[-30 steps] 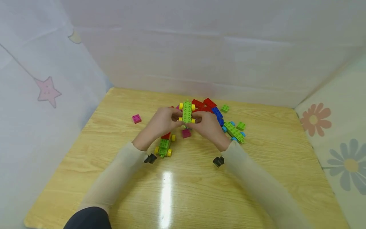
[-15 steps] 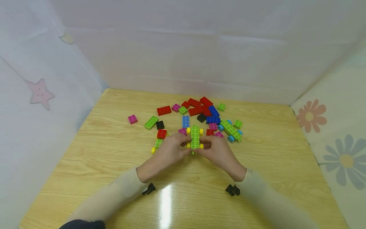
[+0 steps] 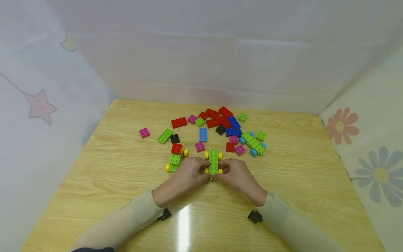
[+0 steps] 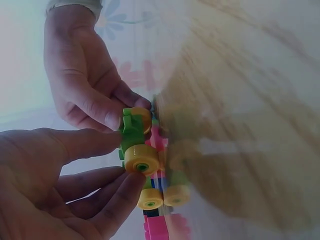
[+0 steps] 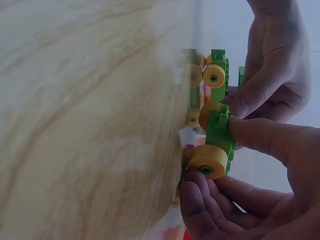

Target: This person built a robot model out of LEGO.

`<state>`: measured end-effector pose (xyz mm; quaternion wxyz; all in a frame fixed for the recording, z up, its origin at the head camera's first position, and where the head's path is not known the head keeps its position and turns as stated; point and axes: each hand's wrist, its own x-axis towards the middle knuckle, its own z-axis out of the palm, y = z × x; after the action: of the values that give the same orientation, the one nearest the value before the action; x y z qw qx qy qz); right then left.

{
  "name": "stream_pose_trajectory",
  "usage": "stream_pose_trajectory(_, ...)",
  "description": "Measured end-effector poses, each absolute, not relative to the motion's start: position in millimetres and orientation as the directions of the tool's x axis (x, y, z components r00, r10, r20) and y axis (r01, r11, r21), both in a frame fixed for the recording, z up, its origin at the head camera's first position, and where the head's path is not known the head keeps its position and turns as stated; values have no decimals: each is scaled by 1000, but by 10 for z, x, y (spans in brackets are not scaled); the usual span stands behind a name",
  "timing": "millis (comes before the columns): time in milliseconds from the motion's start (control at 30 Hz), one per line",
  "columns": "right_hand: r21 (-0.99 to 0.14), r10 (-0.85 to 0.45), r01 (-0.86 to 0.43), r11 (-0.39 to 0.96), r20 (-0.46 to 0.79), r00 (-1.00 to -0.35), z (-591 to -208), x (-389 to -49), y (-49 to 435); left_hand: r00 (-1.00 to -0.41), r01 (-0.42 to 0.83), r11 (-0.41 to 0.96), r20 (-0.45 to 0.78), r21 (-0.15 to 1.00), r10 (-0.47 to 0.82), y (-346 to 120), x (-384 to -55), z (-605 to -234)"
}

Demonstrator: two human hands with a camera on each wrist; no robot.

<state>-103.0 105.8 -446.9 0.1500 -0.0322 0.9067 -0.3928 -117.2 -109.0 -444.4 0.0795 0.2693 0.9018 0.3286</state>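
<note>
A green toy car base (image 3: pixel 213 160) with yellow wheels is held between both hands, its studs facing up in the head view. My left hand (image 3: pixel 189 173) pinches it at the near left wheel, thumb and fingers bent. From the other side, my right hand (image 3: pixel 238 174) pinches the near right end. The wrist views show thumbs against the green body (image 4: pixel 131 135) and fingers by a yellow wheel (image 5: pixel 209 161), low over the tabletop. Just left of it stands a second yellow-wheeled car (image 3: pixel 175 159) with a green and a red brick stacked on it, partly behind my left hand.
Beyond the hands lie several loose bricks: a light blue one (image 3: pixel 203 134), a pink one (image 3: pixel 199 146), a black one (image 3: pixel 175 138) and red ones (image 3: pixel 215 121). A green base with blue wheels (image 3: pixel 253 143) sits to the right. White cloth (image 3: pixel 201 70) hangs behind the table.
Both hands have brought the green car base toward the body and down, from over the brick pile to in front of it. The grip looks the same.
</note>
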Motion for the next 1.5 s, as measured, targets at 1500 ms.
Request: stream_pose_trajectory(1500, -745, -77, 101, 660, -201, -977, -4410, -1051, 1468, -833, 371, 658, -79, 655, 548, -1150, -1199, -4480)
